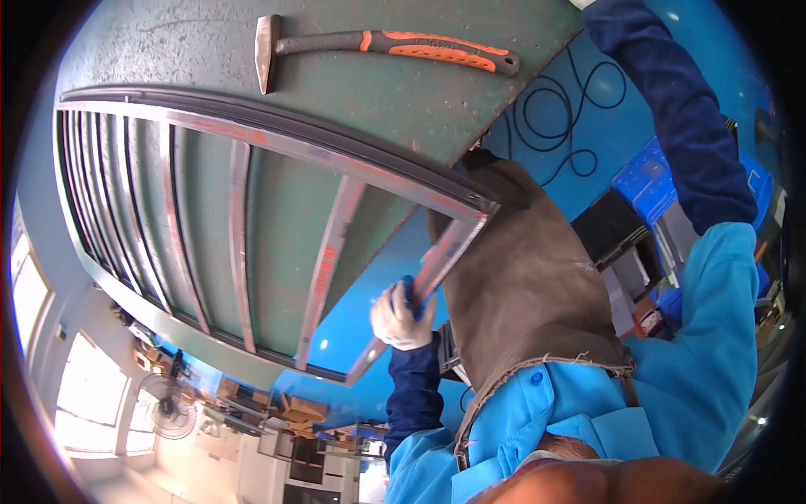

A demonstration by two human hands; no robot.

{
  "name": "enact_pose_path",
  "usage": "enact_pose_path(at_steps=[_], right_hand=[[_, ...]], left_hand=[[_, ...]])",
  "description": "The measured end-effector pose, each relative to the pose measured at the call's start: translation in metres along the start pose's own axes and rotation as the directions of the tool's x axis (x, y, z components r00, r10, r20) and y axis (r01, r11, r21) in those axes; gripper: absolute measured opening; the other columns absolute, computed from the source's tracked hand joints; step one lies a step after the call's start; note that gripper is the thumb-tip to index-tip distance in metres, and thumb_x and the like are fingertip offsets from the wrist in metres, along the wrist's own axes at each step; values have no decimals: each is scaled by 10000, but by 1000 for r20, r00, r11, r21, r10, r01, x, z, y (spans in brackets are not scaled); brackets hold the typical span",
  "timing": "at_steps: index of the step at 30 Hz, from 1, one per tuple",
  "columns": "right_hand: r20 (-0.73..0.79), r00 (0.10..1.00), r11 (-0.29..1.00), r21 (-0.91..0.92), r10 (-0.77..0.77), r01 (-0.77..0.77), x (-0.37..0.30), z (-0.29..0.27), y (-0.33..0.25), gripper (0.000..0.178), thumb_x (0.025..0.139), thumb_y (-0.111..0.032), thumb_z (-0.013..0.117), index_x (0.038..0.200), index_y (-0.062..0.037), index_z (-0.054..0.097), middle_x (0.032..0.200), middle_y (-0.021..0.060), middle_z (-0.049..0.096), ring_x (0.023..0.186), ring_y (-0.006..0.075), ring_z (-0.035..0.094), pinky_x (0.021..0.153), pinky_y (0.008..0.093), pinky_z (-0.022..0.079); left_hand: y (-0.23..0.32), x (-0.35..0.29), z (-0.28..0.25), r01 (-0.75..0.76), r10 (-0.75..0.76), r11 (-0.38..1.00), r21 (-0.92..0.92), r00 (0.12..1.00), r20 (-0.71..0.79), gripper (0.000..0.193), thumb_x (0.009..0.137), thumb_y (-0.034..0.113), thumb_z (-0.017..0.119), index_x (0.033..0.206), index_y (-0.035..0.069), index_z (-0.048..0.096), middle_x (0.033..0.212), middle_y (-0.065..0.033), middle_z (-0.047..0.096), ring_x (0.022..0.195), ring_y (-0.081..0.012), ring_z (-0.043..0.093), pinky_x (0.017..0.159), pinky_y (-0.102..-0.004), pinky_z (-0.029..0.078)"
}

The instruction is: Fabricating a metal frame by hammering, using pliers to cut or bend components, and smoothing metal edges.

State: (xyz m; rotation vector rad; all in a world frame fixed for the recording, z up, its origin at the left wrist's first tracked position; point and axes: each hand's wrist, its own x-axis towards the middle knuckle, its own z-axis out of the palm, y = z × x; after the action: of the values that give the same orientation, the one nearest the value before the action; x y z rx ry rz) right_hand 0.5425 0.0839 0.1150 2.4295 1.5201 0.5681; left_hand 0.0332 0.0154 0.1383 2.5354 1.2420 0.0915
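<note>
A long welded metal frame with several crossbars lies across a green-topped workbench, its near end jutting past the edge. My left hand, in a white glove, is closed round the end bar of this frame. Something small and blue shows at its fingers; I cannot make out what it is. Only a sliver of my gloved right hand shows at the top edge, and its fingers are out of sight. A hammer with a black and orange handle lies on the bench between the frame and my right arm.
The green workbench ends in an edge beside my brown apron. A black cable lies coiled on the blue floor. Blue crates stand to the right. A fan and cluttered shelving are at the lower left.
</note>
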Motion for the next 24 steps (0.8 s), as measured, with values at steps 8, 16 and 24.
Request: enact_pose_path(at_steps=[8,16,24], right_hand=[[-122,985,734,657,-121,172,-49,-60,-95,608,731,-219,680,1296,-97,490,1191,160,539,1043,347,542,911,404,434],[67,993,952,299,-92,68,-63,-49,-120,532,780,-281,620,1281,-151,501,1137,168,481,893,307,483,758,421,418],[-69,995,857,507,-67,93,-49,-30,-42,439,776,-268,615,1193,-135,577,1067,132,559,887,287,545,787,397,446]], left_hand=[[-19,16,-10,-125,153,979,-160,972,176,431,566,240,783,933,81,621,797,-63,636,635,-273,572,615,-338,468],[-17,22,-10,-161,250,930,-330,936,248,414,645,301,802,923,61,609,714,-61,612,542,-272,554,551,-339,459],[-25,28,-6,-222,337,895,-387,905,261,510,662,281,771,1067,42,577,818,-89,650,609,-294,600,585,-342,473]])
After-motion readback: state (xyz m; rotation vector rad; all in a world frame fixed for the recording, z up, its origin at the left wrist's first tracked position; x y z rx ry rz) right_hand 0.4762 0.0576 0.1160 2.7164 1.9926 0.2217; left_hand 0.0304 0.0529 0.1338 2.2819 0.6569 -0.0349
